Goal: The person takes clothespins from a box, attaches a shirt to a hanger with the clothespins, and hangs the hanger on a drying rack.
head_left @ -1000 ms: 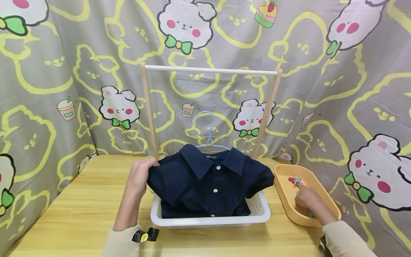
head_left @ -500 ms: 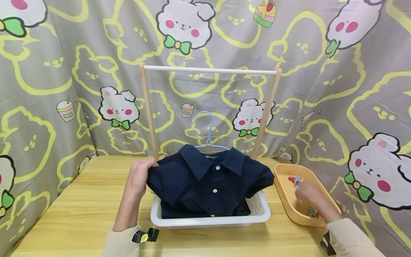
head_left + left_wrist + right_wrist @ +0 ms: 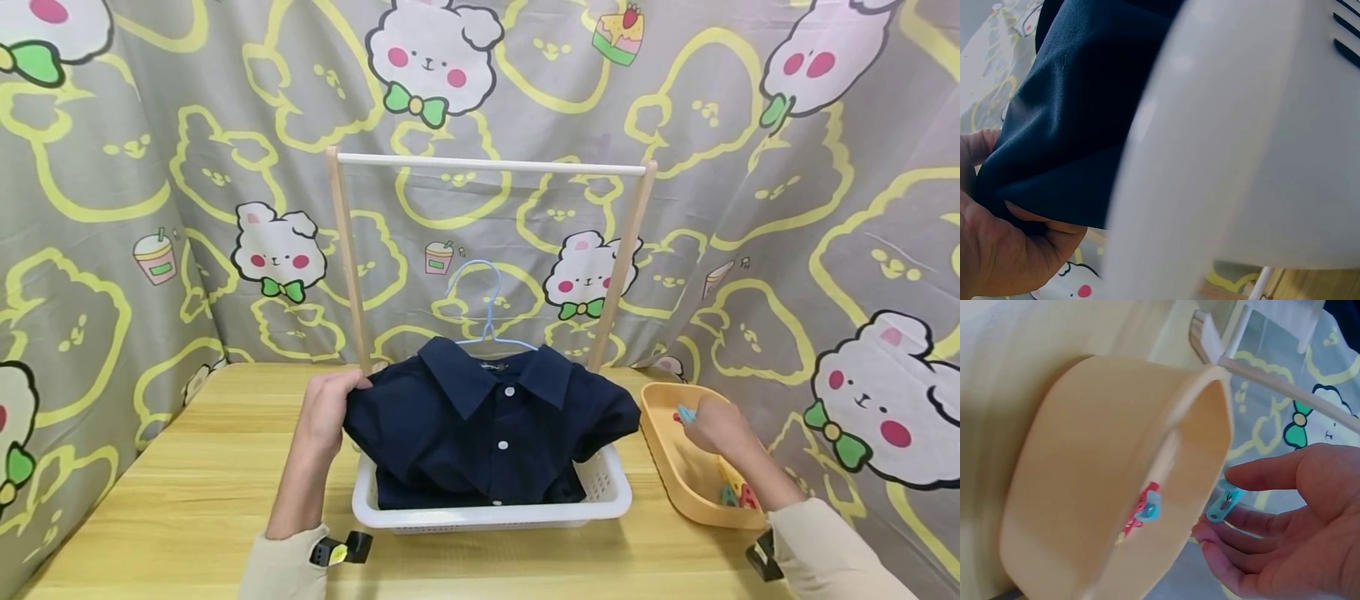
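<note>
A dark navy short-sleeved shirt (image 3: 450, 433) with white buttons lies in a white basket (image 3: 491, 518), its collar up and a light blue hanger (image 3: 489, 321) rising from the neck. My left hand (image 3: 327, 408) grips the sleeve at the shirt's left side; in the left wrist view thumb and fingers pinch the cloth (image 3: 1066, 125). Over the orange tray (image 3: 663, 467) my right hand (image 3: 723, 432) pinches a light blue clothespin (image 3: 1225, 501) between thumb and fingers. Red and blue clothespins (image 3: 1142, 511) lie in the tray below it.
A rack with wooden posts (image 3: 347, 258) and a white bar (image 3: 491, 164) stands behind the basket. More coloured clothespins (image 3: 738, 493) lie at the tray's near end. A patterned curtain (image 3: 247, 175) surrounds the wooden table (image 3: 202, 475).
My right hand has come up from the tray's bottom and moved a little toward its far end, now with a light blue clothespin in its fingers. The left hand and shirt stay put.
</note>
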Motion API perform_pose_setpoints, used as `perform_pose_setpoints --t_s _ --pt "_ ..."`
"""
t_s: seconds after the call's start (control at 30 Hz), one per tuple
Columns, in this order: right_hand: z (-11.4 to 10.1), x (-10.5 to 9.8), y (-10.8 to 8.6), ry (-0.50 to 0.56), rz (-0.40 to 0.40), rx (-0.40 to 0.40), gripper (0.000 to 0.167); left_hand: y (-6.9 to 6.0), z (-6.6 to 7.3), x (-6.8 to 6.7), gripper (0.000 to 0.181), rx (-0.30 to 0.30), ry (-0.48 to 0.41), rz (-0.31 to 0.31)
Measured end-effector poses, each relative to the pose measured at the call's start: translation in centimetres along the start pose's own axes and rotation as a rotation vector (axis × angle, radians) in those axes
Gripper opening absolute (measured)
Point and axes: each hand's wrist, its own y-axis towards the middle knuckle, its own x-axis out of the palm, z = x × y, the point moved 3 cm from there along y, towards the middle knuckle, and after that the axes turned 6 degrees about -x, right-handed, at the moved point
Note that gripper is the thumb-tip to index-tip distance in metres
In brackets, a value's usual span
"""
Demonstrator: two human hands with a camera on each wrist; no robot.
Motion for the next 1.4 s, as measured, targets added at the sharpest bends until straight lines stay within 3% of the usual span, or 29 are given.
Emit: perform_pose_setpoints --t_s 0.13,0.27,0.4,0.83,1.07,1.4 --pt "-1.0 -0.8 -0.1 0.033 0.040 -0.004 0.030 0.0 0.0 0.0 0.024 0.000 0.002 0.007" --pt "-1.7 -1.4 0.0 0.081 0.018 0.030 0.022 0.0 0.0 0.0 0.023 0.000 0.011 0.009" --pt "-2.6 -2.2 0.0 0.152 0.024 0.046 0.032 0.0 0.1 0.0 0.024 0.002 0.020 0.011" --pt "-7.4 -5.1 0.2 0.186 0.336 -0.100 0.036 0.0 0.0 0.0 0.025 0.006 0.037 0.012" --pt "-9.9 -6.7 -0.1 0.220 0.437 -0.175 0.028 0.0 -0.1 0.0 0.026 0.009 0.030 0.013" --pt "-13.6 -9.0 -0.7 0.281 0.513 -0.229 0.032 0.0 -0.1 0.1 0.025 0.021 0.008 0.016"
